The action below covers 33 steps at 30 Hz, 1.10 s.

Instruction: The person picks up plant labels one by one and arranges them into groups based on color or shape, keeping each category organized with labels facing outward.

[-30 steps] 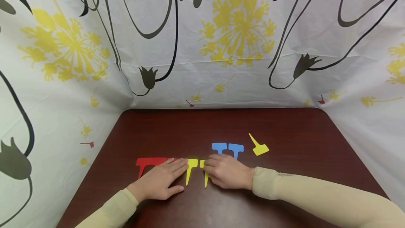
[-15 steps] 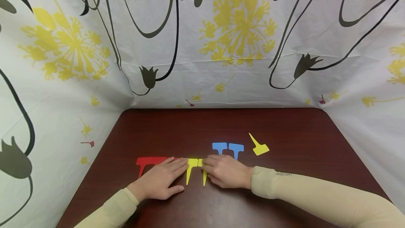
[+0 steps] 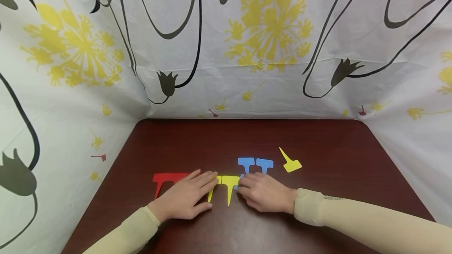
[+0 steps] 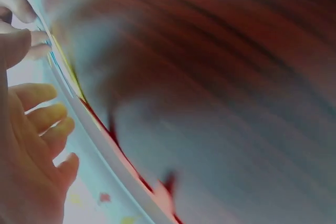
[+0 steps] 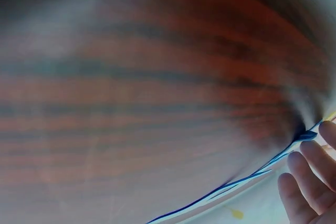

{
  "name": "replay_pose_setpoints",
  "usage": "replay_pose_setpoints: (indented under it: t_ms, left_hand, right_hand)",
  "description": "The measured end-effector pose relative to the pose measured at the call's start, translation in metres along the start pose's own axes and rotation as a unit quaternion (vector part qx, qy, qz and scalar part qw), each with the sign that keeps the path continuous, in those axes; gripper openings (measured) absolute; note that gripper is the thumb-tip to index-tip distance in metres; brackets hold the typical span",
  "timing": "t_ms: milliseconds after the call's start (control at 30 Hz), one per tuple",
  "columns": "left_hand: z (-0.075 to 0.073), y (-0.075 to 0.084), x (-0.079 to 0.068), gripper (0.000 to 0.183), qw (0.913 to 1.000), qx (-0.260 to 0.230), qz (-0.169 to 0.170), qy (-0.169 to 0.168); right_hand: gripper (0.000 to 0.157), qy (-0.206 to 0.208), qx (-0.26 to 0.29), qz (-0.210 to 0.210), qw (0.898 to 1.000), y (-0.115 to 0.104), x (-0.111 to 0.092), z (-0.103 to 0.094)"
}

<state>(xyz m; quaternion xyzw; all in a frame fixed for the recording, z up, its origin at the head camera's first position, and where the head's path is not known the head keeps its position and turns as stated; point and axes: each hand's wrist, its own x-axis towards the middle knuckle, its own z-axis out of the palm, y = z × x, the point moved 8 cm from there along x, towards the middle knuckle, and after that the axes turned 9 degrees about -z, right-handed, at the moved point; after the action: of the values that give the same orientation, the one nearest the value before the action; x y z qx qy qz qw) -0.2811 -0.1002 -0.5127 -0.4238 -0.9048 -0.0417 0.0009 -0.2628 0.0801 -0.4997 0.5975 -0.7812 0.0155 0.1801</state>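
My left hand [image 3: 188,196] lies flat with extended fingers over a row of T-shaped plant labels, its fingertips on a yellow label [image 3: 219,180]. Red labels [image 3: 169,177] show at the row's left, partly covered by this hand. A second yellow label [image 3: 230,181] adjoins the first on the right, its point toward me. Beside it, the fingers of my right hand [image 3: 266,193] press on a blue label [image 3: 236,187], mostly hidden beneath them. The right wrist view shows those fingers [image 5: 307,174] fairly straight, at a blue label [image 5: 307,136].
Two more blue labels [image 3: 246,161] lie just beyond my right hand. Farther right is a loose yellow label [image 3: 292,165], its point facing away. The dark wooden table [image 3: 197,140] is enclosed by a patterned white cloth [image 3: 212,54] at the back and sides.
The right hand slid the second yellow label left against the first, then came off it to the right and now covers a blue label. The left hand shifted slightly right onto the yellow label.
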Motion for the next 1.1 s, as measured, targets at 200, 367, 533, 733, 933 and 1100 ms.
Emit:
replay_pose_setpoints:
  t_ms: [200,367,533,733,933,1100]
  left_hand:
    - [0.007,0.019,0.017,0.07,0.9989,0.016,0.025,-0.037]
    - [0.009,0.022,0.019,0.07,0.9981,0.02,0.025,-0.053]
    - [0.008,0.022,0.02,0.07,0.9981,0.015,0.025,-0.054]
    - [0.007,0.024,0.022,0.069,0.9981,0.016,0.031,-0.051]
    - [0.008,0.024,0.024,0.069,0.998,0.019,0.03,-0.053]
    - [0.009,0.025,0.024,0.069,0.9978,0.022,0.03,-0.055]
  right_hand:
    - [0.033,-0.004,0.008,-0.001,1.0,-0.002,-0.002,0.0]
    - [0.035,-0.012,0.006,-0.001,1.0,-0.001,-0.005,0.001]
    - [0.034,-0.031,0.008,0.03,0.999,0.013,-0.015,0.0]
    - [0.036,-0.051,0.002,0.066,0.997,0.036,-0.034,0.0]
    - [0.04,-0.066,-0.013,0.095,0.993,0.06,-0.06,-0.004]
    - [0.042,-0.059,-0.026,0.107,0.992,0.075,-0.084,-0.009]
